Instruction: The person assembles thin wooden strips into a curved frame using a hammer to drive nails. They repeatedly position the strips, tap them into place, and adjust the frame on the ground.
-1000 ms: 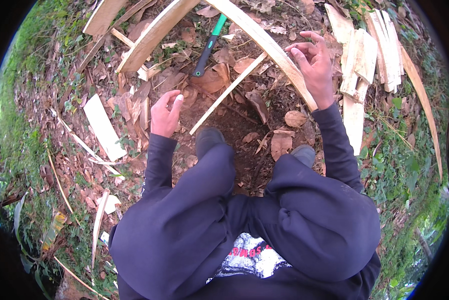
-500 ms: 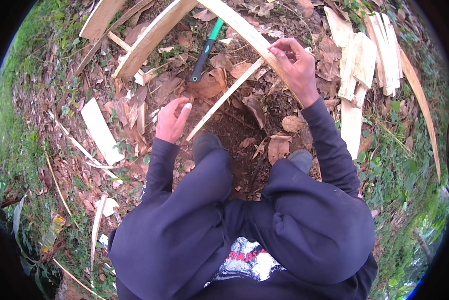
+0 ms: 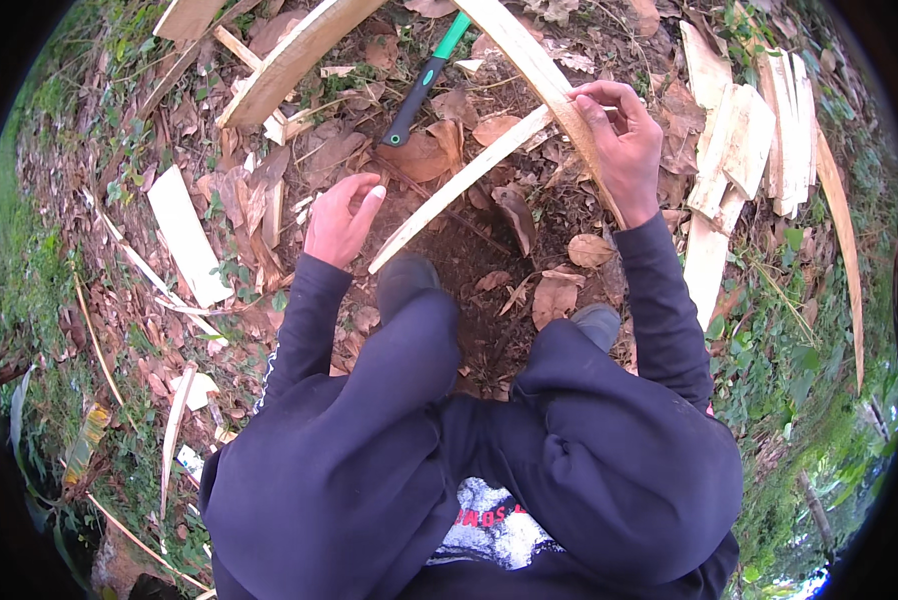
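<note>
My right hand (image 3: pixel 624 150) grips a long pale split wood slat (image 3: pixel 539 75) that runs up and to the left from it. My left hand (image 3: pixel 339 220) hovers with its fingers apart beside the lower end of a thinner pale wood strip (image 3: pixel 459 190), which lies slanted across the bare earth toward my right hand. A tool with a green and black handle (image 3: pixel 424 80) lies on the ground just beyond the strip. My knees and both shoes (image 3: pixel 404 280) fill the lower middle.
A wide curved plank (image 3: pixel 289 60) lies at upper left. Several split pale boards (image 3: pixel 739 150) are piled at the right. A flat white piece (image 3: pixel 189 235) lies left of my left hand. Dry leaves cover the ground, with grass at both sides.
My right hand has drawn back along the slat toward me. My left hand has shifted right, closer to the thin strip's lower end.
</note>
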The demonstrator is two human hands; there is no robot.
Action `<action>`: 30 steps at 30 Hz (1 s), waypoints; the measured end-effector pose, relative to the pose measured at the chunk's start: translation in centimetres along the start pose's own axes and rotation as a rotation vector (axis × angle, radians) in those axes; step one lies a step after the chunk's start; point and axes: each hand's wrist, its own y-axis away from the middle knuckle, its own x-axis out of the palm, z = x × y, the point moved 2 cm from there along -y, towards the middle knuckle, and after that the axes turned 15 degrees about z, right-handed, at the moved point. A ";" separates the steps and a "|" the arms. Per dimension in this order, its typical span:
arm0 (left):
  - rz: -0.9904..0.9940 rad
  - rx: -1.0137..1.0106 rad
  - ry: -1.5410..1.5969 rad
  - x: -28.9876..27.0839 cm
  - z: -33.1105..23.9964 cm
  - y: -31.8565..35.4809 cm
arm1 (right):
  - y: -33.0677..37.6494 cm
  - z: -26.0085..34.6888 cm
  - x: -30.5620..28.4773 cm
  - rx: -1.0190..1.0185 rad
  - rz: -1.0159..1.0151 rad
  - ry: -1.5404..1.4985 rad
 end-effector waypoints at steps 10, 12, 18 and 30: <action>-0.016 0.041 -0.006 -0.6 0.8 -0.3 | 0.3 -0.2 1.2 -0.008 0.023 -0.072; -0.016 0.057 -0.010 -0.8 1.0 -0.6 | 0.4 0.0 1.3 -0.012 0.020 -0.084; -0.013 0.069 -0.010 -0.7 0.8 -0.4 | 0.9 0.3 1.5 0.034 0.018 -0.023; -0.006 0.083 -0.009 0.3 0.3 -0.2 | 0.7 0.3 1.3 -0.108 0.000 0.134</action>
